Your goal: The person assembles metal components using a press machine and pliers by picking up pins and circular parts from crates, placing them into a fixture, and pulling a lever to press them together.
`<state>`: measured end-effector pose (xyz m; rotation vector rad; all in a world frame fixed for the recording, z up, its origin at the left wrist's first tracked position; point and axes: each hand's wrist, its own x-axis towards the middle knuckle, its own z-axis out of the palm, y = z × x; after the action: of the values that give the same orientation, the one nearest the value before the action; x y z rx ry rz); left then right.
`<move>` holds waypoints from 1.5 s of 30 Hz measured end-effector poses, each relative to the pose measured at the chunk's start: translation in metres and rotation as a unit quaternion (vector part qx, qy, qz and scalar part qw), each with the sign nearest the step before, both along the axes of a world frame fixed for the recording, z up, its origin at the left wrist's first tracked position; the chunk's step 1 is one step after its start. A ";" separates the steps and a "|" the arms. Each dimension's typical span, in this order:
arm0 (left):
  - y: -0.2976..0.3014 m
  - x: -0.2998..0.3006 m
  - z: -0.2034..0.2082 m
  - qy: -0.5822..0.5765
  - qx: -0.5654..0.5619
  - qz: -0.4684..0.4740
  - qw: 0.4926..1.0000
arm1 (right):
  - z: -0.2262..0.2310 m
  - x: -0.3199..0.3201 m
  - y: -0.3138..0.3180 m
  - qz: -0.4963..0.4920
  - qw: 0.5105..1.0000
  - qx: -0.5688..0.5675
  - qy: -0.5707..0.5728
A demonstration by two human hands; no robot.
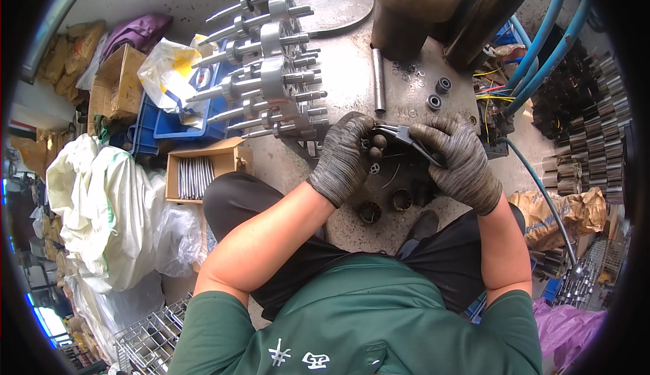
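Observation:
Both of my hands wear grey knit gloves with dark, worn fingertips. Gripped in my right hand [466,163] is a pair of pliers [401,133], slim jaws pointing left. Those tips meet the fingertips of my left hand [342,161], whose fingers are curled closed; what they pinch is too small and covered to name. Beyond the hands, a metal tube [378,80] lies on the metal bench [342,56]. Two small dark-rimmed bearings [439,94] sit to its right, with several small rings [408,71] scattered farther back.
Several grey metal shafts with thick bodies [273,77] stand in rows at left. A cardboard box of metal rods [195,177] and a blue crate [179,126] lie beyond my left knee. A thick round column [406,23] rises behind. Blue hoses [542,43] and stacked metal cylinders [602,117] occupy the right.

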<state>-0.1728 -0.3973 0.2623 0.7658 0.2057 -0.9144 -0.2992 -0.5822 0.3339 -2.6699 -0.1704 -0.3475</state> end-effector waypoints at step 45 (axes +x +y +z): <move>-0.007 -0.042 -0.151 -0.440 0.193 -0.287 0.829 | -0.054 0.085 0.070 0.015 0.855 0.497 0.149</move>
<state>-0.2149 -0.4039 0.1110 1.6090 -0.7207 -0.9891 -0.2138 -0.5121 0.2802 -1.6469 0.0630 0.0216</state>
